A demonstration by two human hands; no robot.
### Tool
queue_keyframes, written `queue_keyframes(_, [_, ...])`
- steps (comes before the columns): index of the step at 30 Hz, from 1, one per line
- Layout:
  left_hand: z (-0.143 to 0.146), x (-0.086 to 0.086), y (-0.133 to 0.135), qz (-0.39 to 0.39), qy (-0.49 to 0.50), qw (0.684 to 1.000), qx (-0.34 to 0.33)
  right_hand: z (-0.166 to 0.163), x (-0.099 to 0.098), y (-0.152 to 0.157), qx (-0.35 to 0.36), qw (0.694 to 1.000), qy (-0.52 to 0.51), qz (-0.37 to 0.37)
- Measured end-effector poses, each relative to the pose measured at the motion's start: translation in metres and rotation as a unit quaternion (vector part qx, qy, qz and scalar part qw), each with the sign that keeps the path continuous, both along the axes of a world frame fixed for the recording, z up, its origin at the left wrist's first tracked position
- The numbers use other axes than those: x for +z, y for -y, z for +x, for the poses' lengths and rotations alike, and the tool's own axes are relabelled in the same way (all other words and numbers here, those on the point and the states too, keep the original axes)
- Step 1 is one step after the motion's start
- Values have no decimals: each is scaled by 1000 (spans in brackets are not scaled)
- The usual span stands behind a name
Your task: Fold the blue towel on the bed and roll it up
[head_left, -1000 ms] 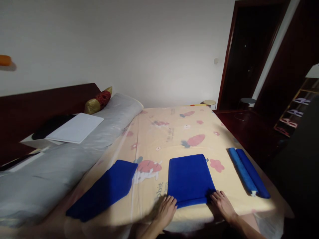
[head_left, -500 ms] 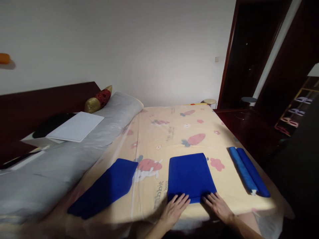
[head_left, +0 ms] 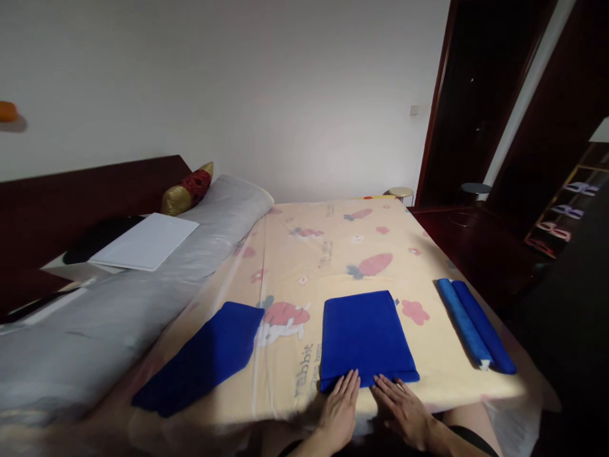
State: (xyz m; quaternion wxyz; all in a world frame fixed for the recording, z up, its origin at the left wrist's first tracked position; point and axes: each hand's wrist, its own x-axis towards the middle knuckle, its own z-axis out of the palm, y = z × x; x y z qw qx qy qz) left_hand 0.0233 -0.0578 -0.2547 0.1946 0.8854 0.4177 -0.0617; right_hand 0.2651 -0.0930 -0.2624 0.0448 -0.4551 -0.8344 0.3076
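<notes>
I see both of my hands flat, fingers spread and gripping nothing, side by side at the near edge of the folded blue cloth [head_left: 364, 336]. The left hand [head_left: 340, 412] has its fingertips just on the cloth's near hem, and the right hand [head_left: 402, 412] lies beside it, fingertips touching the same hem. Palms down like that reads to me as pressing the fold flat against the bed [head_left: 333, 254], not lifting it.

The cloth lies square to me in the near middle of the yellow sheet. To its left an unfolded blue cloth [head_left: 202, 358] lies slantwise, well apart. At the right edge of the bed a rolled blue cloth [head_left: 476, 327] lies lengthwise, with a small white tag at its near end; nothing on it can be read.

The sheet is printed with carrots and flowers. Just left of the folded cloth I can read "rabbit" [head_left: 303, 370] running up the sheet; fainter lettering beside it and farther up is too blurred to make out.

Far left, a white flat sheet [head_left: 145, 241] rests on the grey bedding.
</notes>
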Motion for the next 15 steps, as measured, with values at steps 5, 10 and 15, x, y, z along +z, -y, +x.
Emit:
queue_keyframes(5, [1,16,3,-43,37,997,-53,6,11,-3,2,998,-33,-52])
queue_keyframes(10, [-10,12,-3,-35,70,995,-69,24,11,-9,2,999,-41,-17])
queue_keyframes(15, [-34,2,-21,43,61,997,-28,55,-11,-16,-59,995,14,76])
